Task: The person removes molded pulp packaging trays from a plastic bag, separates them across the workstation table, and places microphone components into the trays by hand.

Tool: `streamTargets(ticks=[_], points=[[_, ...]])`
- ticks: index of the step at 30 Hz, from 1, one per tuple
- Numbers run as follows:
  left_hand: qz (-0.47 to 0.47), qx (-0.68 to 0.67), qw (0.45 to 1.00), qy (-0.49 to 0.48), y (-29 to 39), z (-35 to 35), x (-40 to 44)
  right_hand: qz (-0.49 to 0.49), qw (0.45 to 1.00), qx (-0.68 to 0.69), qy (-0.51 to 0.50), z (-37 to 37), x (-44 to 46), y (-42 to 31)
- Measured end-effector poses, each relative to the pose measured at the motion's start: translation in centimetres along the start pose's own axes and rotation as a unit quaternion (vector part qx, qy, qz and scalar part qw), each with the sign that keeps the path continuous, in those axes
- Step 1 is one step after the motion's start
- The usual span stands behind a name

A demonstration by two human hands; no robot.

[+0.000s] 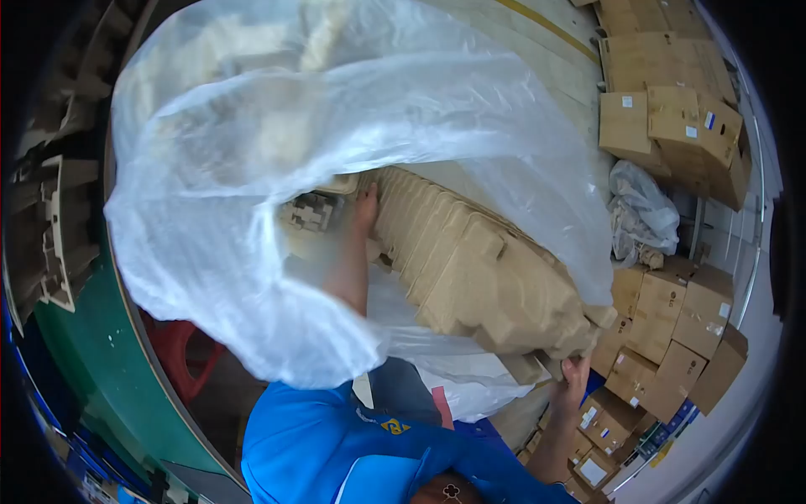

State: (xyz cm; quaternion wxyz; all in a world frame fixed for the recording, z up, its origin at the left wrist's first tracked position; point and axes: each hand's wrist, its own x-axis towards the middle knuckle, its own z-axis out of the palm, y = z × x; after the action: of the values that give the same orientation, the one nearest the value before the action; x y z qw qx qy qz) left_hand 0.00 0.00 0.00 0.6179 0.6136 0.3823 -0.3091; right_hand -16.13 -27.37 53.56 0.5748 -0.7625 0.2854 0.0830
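Note:
A long nested stack of brown moulded-pulp trays lies slanting in front of my body, partly inside a large translucent plastic bag. My left hand reaches through the bag's mouth and grips the far-left end of the stack; my forearm is partly veiled by plastic. At the near right end, my right hand holds the lower corner of the outermost tray, its fingers partly hidden behind the pulp. More pulp pieces show dimly inside the bag, beyond my left forearm.
Cardboard boxes are stacked along the right wall, with a crumpled plastic bag among them. A green table runs down the left side, with pulp trays near it. Beneath its edge is a red stool.

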Motion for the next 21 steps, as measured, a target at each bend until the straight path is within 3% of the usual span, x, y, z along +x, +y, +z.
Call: streamTargets(ticks=[2, 3, 5, 8, 9, 11, 15, 16, 19, 21], points=[[-0.02, -0.028, 0.999, -0.023, 2.3, -0.9, -0.6, 0.012, 0.999, -0.039, -0.03, 0.4, -1.7, -1.3], [-0.006, -0.016, 0.999, -0.028, 1.9, -0.3, 2.1, 0.002, 1.0, -0.019, -0.019, 0.2, 0.8, 1.7], [0.089, 0.101, 0.991, -0.028, 1.0, 1.1, 4.3, -0.003, 1.0, -0.008, 0.007, 0.3, 0.1, 1.7], [0.074, 0.101, 0.99, 0.06, 2.0, 2.0, 0.6, -0.019, 0.995, -0.09, 0.028, 1.5, -1.1, 1.1], [0.064, 0.128, 0.989, 0.049, 3.5, 1.3, -2.0, -0.032, 0.99, -0.134, 0.025, 1.7, -1.7, 0.6], [-0.003, 0.035, 0.999, 0.025, 3.1, 0.4, -1.9, -0.038, 0.987, -0.153, 0.033, 2.4, -2.0, -1.2], [-0.012, 0.101, 0.992, 0.074, 5.0, -3.2, -8.7, -0.035, 0.976, -0.199, 0.08, 2.3, -4.6, -2.4], [-0.005, 0.1, 0.992, 0.072, 5.4, -4.2, -10.0, -0.002, 0.967, -0.253, 0.029, 1.6, -5.2, -3.6], [0.01, 0.064, 0.997, 0.036, 6.7, -5.6, -13.3, -0.2, 0.944, -0.242, 0.103, 2.5, -7.6, -5.6], [0.021, 0.036, 0.999, 0.006, 8.5, -6.4, -15.3, -0.255, 0.959, -0.052, 0.113, 3.8, -9.5, -9.1]])
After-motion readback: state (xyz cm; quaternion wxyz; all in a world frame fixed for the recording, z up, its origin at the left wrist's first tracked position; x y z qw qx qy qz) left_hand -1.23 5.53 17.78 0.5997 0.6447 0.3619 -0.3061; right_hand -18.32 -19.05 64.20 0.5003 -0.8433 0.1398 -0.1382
